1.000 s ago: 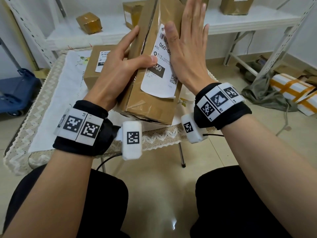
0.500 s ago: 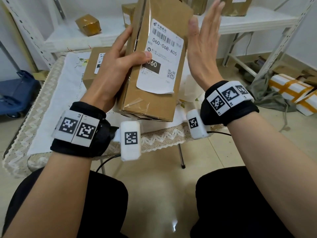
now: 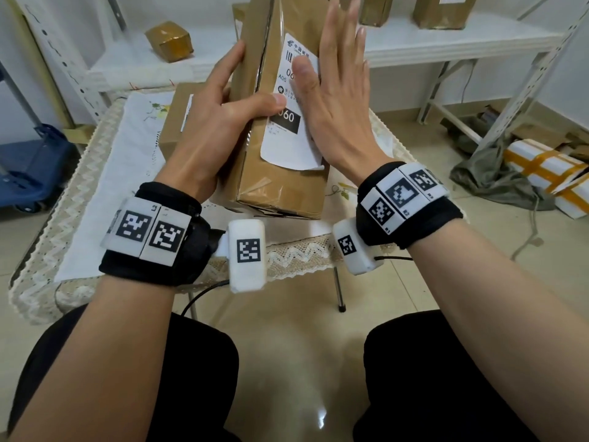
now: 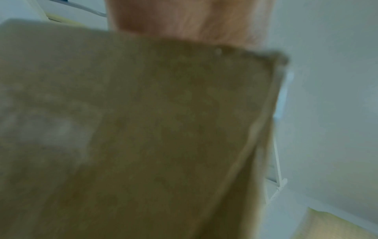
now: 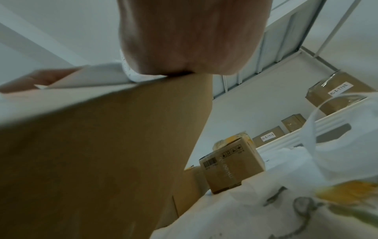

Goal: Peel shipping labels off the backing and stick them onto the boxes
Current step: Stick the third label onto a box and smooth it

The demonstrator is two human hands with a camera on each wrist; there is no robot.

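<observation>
Box in hand: the box (image 3: 280,183) is held tilted above the tabletop (image 3: 105,186), left hand (image 3: 210,122) gripping it, thumb on the label (image 3: 287,145).
Right hand: the right hand (image 3: 334,100) lies flat on the label, fingers straight, pressing.
Done: label stuck; another labelled box (image 3: 178,122) behind.
Left: the label's lower corner looks lifted; shelf boxes unclear.

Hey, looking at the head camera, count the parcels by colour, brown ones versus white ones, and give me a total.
Brown cardboard boxes: 6, one mostly hidden behind the held one
White parcels with orange tape: 2
Total: 8
</observation>
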